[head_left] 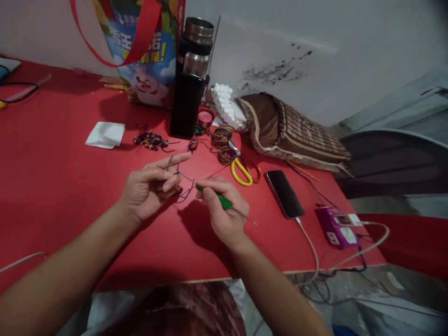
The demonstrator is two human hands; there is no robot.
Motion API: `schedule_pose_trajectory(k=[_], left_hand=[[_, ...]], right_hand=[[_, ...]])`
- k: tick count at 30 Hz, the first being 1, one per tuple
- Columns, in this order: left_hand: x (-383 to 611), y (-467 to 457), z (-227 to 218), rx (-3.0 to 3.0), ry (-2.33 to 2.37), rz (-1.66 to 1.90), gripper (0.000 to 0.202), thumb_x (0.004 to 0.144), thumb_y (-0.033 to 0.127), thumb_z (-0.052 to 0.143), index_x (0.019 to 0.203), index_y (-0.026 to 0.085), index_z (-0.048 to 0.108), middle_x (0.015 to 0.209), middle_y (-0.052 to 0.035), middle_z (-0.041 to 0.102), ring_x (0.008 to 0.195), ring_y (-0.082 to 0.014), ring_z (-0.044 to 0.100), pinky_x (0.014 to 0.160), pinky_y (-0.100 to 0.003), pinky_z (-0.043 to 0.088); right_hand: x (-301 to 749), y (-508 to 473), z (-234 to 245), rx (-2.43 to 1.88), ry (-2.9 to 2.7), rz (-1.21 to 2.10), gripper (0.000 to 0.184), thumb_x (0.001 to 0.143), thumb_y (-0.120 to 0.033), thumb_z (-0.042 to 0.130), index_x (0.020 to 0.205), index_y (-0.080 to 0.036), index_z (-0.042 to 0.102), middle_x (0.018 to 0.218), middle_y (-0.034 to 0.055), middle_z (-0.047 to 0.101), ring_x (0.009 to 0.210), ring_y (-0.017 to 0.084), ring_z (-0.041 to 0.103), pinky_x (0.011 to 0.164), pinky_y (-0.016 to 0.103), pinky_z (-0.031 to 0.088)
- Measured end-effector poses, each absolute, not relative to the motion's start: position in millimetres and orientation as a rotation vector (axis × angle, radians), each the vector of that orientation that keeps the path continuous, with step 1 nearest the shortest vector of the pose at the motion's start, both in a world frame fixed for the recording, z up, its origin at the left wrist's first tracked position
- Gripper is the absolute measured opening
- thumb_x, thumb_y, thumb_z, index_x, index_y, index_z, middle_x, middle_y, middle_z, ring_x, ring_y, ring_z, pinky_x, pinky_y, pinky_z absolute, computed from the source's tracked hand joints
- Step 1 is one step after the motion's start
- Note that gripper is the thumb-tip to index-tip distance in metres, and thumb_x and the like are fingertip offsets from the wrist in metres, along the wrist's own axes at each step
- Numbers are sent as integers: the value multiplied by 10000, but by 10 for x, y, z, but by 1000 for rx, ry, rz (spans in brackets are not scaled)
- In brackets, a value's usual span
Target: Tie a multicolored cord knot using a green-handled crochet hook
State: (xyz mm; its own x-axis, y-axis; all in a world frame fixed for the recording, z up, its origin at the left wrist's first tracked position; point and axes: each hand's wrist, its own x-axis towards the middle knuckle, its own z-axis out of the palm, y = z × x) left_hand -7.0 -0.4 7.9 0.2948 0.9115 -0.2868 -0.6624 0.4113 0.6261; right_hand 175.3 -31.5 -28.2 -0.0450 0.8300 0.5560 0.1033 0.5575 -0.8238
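A crochet hook with a green handle (224,202) is gripped in my right hand (227,210), its thin metal shaft pointing left toward the yarn. My left hand (150,186) has the index finger stretched out with dark yarn (170,163) looped round it, while the other fingers curl in. Pinched at those fingers is a small multicoloured crochet piece (178,190), partly hidden. The hook's tip meets the yarn near my left fingertips. Behind my hands, on the red table (63,186), lie a tangle of dark and orange crocheted pieces (151,139) and wound variegated yarn (223,134).
Yellow-handled scissors (241,172) lie right of the yarn. A black phone (187,106) leans on a steel flask (198,30) beside a printed bag (150,84). Further right are a charging phone (285,193), a purple box (336,226) with cables and a brown cushion (297,128). White paper (105,135) lies left.
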Motion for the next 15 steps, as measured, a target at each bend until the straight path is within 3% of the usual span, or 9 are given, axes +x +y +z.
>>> schedule_pose_trajectory(k=[4,9,13,15], left_hand=[[-108,25,56,378,649,1046,467,695,64,635,1124,25,816,451,20,469,455,-102,361,428,-180,289],[-95,15,17,404,679,1023,489,670,71,661,1130,41,821,464,27,487,453,-90,369,442,-185,302],[-19,-41,-19,558,709,1019,496,725,89,767,1219,81,805,528,-8,630,474,-90,477,464,-184,308],[17,-68,-40,631,693,1021,569,748,144,850,1311,112,774,605,-32,711,542,-123,586,518,-200,396]], right_hand=[[1795,-300,-274,-809,-1481,822,175,1051,-240,677,1141,-311,808,850,-12,763,721,124,693,687,284,562],[1804,-260,-358,-801,-1297,1029,137,1028,-359,721,1087,-286,822,808,-4,758,666,129,653,623,279,525],[1773,-243,-396,-782,-1219,1133,178,1030,-406,708,1096,-276,809,762,-15,736,638,123,634,621,281,522],[1764,-238,-402,-812,-1209,1124,184,1031,-412,704,1105,-279,807,790,-10,750,661,125,652,644,286,538]])
